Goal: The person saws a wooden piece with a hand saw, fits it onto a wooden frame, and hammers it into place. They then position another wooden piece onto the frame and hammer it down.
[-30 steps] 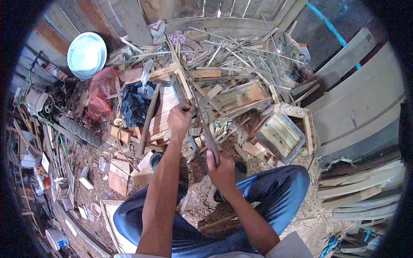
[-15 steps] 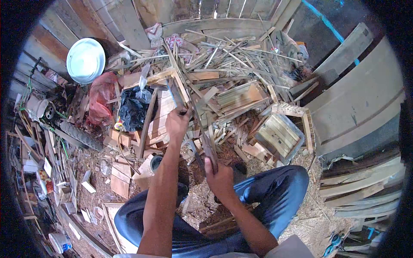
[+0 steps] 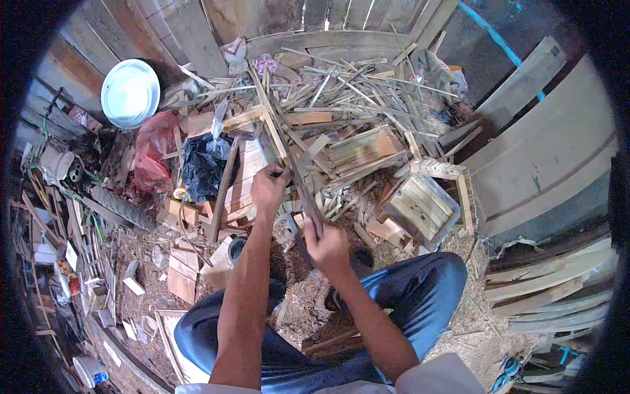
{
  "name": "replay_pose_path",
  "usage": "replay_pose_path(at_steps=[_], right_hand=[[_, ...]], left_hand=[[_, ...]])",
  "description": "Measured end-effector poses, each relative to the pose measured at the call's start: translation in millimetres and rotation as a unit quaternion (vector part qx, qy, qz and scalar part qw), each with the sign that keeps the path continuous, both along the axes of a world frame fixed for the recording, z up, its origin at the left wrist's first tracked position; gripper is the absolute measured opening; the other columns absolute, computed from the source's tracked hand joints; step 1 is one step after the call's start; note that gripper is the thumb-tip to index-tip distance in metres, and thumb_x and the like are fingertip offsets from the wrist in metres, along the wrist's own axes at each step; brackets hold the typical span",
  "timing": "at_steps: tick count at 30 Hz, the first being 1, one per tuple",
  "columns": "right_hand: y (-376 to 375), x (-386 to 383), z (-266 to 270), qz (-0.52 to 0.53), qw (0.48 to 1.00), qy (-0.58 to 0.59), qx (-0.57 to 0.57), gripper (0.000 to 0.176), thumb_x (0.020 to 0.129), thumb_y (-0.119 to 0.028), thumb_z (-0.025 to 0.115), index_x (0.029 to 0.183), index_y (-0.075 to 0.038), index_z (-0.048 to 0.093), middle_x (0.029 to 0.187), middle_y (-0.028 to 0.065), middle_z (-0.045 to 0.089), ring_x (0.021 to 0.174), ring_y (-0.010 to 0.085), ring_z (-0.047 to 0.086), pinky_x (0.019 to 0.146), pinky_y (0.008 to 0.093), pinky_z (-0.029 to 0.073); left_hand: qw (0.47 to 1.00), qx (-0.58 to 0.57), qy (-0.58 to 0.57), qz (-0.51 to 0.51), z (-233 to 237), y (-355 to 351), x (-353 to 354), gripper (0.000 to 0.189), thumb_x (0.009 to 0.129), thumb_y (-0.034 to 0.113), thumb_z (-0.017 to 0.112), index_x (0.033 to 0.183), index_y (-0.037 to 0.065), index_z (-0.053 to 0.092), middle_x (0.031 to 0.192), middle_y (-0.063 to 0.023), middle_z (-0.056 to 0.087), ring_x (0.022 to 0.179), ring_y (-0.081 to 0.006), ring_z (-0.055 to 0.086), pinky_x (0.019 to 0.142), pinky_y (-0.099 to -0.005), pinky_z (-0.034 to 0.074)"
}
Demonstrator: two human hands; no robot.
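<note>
left hand grip pinches a slat over the scrap pile; right hand grip is pressed round a blade just beside it.

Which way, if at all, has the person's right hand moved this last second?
Yes. The right hand, gripping a long dark strip, has slid forward, away from the body, towards the level of the square slatted wooden crate.

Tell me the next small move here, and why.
Probably draw the long dark tool a little way along the wooden strip: the right hand grips the tool's lower end, the left hand holds the strip, and the two meet beside that hand.
</note>
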State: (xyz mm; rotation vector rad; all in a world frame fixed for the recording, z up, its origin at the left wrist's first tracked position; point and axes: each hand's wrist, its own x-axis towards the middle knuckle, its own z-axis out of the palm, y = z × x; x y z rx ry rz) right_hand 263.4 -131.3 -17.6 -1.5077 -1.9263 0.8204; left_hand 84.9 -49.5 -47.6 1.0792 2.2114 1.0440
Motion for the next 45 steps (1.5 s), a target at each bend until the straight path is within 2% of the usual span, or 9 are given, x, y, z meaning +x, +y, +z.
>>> replay_pose_path(at_steps=[3, 6, 9, 13, 17, 21, 23, 31, 45], right_hand=[[0, -3, 18, 0.007, 0.997, 0.013, -0.072, 0.042, 0.094, -0.033, 0.056, 0.071, 0.001, 0.066, 0.056, 0.0235, 0.056, 0.055, 0.0425, 0.060, 0.050, 0.0447, 0.047], [-23, 9, 17, -0.023, 0.998, 0.049, 0.044, 0.042, 0.094, -0.032, 0.056, 0.071, 0.001, 0.067, 0.056, 0.0237, 0.055, 0.053, 0.0414, 0.060, 0.050, 0.0438, 0.046], [-19, 8, 20, -0.011, 0.991, -0.024, -0.132, 0.033, 0.094, -0.030, 0.056, 0.089, 0.000, 0.068, 0.062, 0.0231, 0.057, 0.060, 0.0375, 0.065, 0.054, 0.0434, 0.047], [11, -21, 9, -0.013, 0.993, 0.085, 0.085, 0.038, 0.094, -0.030, 0.057, 0.074, 0.001, 0.065, 0.059, 0.0229, 0.056, 0.051, 0.0354, 0.059, 0.051, 0.0439, 0.045], [-46, 18, 36, -0.038, 0.992, 0.077, -0.092, 0.043, 0.094, -0.033, 0.057, 0.071, 0.003, 0.063, 0.058, 0.0245, 0.055, 0.054, 0.0394, 0.060, 0.051, 0.0444, 0.044], [-17, 0, 15, -0.061, 0.995, 0.031, -0.067, 0.045, 0.093, -0.034, 0.059, 0.070, 0.005, 0.063, 0.059, 0.0251, 0.055, 0.054, 0.0382, 0.061, 0.052, 0.0440, 0.044], [17, -16, 13, -0.011, 0.994, 0.032, -0.105, 0.049, 0.093, -0.045, 0.053, 0.087, 0.001, 0.069, 0.067, 0.0249, 0.063, 0.065, 0.0445, 0.063, 0.060, 0.0498, 0.051], [-38, 4, 7, -0.052, 0.995, 0.041, -0.071, 0.047, 0.094, -0.038, 0.056, 0.075, 0.003, 0.066, 0.061, 0.0249, 0.059, 0.060, 0.0418, 0.063, 0.055, 0.0470, 0.048], [17, -19, 2, -0.014, 0.999, 0.004, -0.037, 0.045, 0.093, -0.041, 0.054, 0.085, 0.002, 0.068, 0.064, 0.0260, 0.061, 0.063, 0.0445, 0.063, 0.059, 0.0516, 0.050]], left_hand=[[1.000, -0.015, 0.003, 0.021, -10, 3, -3, 0.028, 0.078, 0.039, 0.071, 0.082, 0.011, 0.072, 0.074, -0.0131, 0.069, 0.073, -0.0323, 0.066, 0.070, -0.0422, 0.049], [1.000, 0.007, 0.015, 0.014, 8, 0, 2, 0.028, 0.078, 0.039, 0.070, 0.083, 0.012, 0.073, 0.076, -0.0143, 0.069, 0.076, -0.0333, 0.066, 0.071, -0.0426, 0.049], [0.999, -0.032, 0.017, 0.007, 1, 2, -2, 0.029, 0.078, 0.040, 0.069, 0.083, 0.011, 0.073, 0.077, -0.0149, 0.069, 0.077, -0.0335, 0.066, 0.071, -0.0428, 0.049], [0.999, -0.030, 0.030, 0.015, 4, 5, -3, 0.032, 0.078, 0.042, 0.068, 0.082, 0.011, 0.072, 0.078, -0.0151, 0.069, 0.077, -0.0341, 0.066, 0.070, -0.0433, 0.049], [0.999, -0.023, 0.021, 0.004, 11, 0, 3, 0.034, 0.079, 0.044, 0.069, 0.084, 0.011, 0.072, 0.079, -0.0156, 0.069, 0.079, -0.0359, 0.066, 0.071, -0.0440, 0.049], [0.999, -0.015, 0.036, 0.005, -4, 2, -2, 0.035, 0.079, 0.044, 0.070, 0.087, 0.010, 0.073, 0.078, -0.0160, 0.069, 0.079, -0.0348, 0.067, 0.071, -0.0432, 0.049], [0.998, -0.007, 0.059, 0.001, -6, 1, -2, 0.031, 0.080, 0.038, 0.070, 0.082, 0.007, 0.070, 0.075, -0.0130, 0.069, 0.073, -0.0306, 0.066, 0.067, -0.0403, 0.049], [0.999, -0.020, 0.026, 0.015, 6, 0, 2, 0.033, 0.080, 0.040, 0.069, 0.081, 0.007, 0.070, 0.071, -0.0118, 0.067, 0.071, -0.0287, 0.066, 0.067, -0.0393, 0.048], [0.998, -0.019, 0.064, -0.015, 2, 0, 0, 0.037, 0.080, 0.044, 0.069, 0.091, 0.008, 0.071, 0.082, -0.0182, 0.069, 0.081, -0.0372, 0.066, 0.072, -0.0445, 0.050]])
